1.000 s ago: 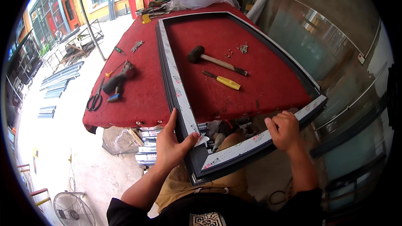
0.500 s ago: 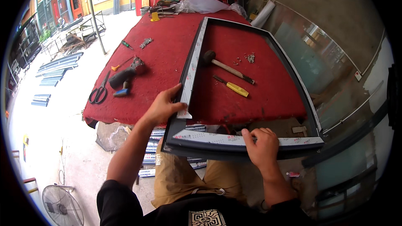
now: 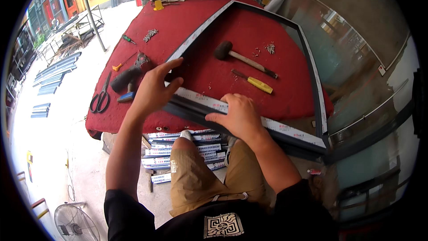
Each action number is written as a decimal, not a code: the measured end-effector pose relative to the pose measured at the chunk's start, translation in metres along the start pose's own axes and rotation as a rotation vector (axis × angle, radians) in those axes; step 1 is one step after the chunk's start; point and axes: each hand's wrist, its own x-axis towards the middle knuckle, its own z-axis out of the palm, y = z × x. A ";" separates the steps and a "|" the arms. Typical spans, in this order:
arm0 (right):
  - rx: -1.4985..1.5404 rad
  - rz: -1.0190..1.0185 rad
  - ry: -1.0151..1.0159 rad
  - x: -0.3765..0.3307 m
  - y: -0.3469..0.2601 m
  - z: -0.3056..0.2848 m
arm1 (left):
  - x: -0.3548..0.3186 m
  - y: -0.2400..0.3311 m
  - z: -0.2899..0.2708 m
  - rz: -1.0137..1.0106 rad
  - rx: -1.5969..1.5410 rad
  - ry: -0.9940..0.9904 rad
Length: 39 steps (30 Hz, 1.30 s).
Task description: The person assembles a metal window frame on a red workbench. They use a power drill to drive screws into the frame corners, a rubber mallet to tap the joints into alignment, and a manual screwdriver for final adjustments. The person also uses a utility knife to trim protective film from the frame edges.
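A dark metal window frame [image 3: 315, 80] with strips of printed white film lies tilted over the red-covered table [image 3: 174, 31], its near edge jutting past the table's front. My left hand [image 3: 154, 87] is at the near left corner, thumb and fingers around it; the palm hides that corner. On the near bar rests my right hand [image 3: 239, 114], closed round it with the thumb on my side. Inside the frame's outline lie a black-headed mallet [image 3: 249, 61], a yellow-handled chisel-like tool [image 3: 260, 85] and a small pile of screws [image 3: 270, 48].
Left on the table are a cordless drill [image 3: 133, 73], black scissors [image 3: 102, 98], a yellow-handled hex key [image 3: 118, 67], a green screwdriver [image 3: 129, 39] and more screws [image 3: 150, 35]. Film-wrapped profiles [image 3: 196, 149] lie under the table; a fan [image 3: 76, 223] stands lower left, glass panes [image 3: 339, 44] at right.
The frame has turned, its near left corner swinging up and away over the table. My right hand has moved left along the near bar; my left hand has shifted up with the corner.
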 end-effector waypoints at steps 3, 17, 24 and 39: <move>0.010 0.014 -0.001 0.032 0.007 0.008 | -0.043 -0.015 0.011 0.134 0.120 0.089; -0.173 0.160 -0.033 0.114 0.034 0.038 | -0.054 -0.065 0.094 -0.035 0.352 0.190; -0.196 0.104 0.027 0.133 0.025 0.059 | -0.030 -0.059 0.097 -0.075 0.249 0.210; -0.185 0.204 -0.176 -0.061 0.149 -0.134 | 0.009 -0.057 0.149 -0.194 0.252 0.166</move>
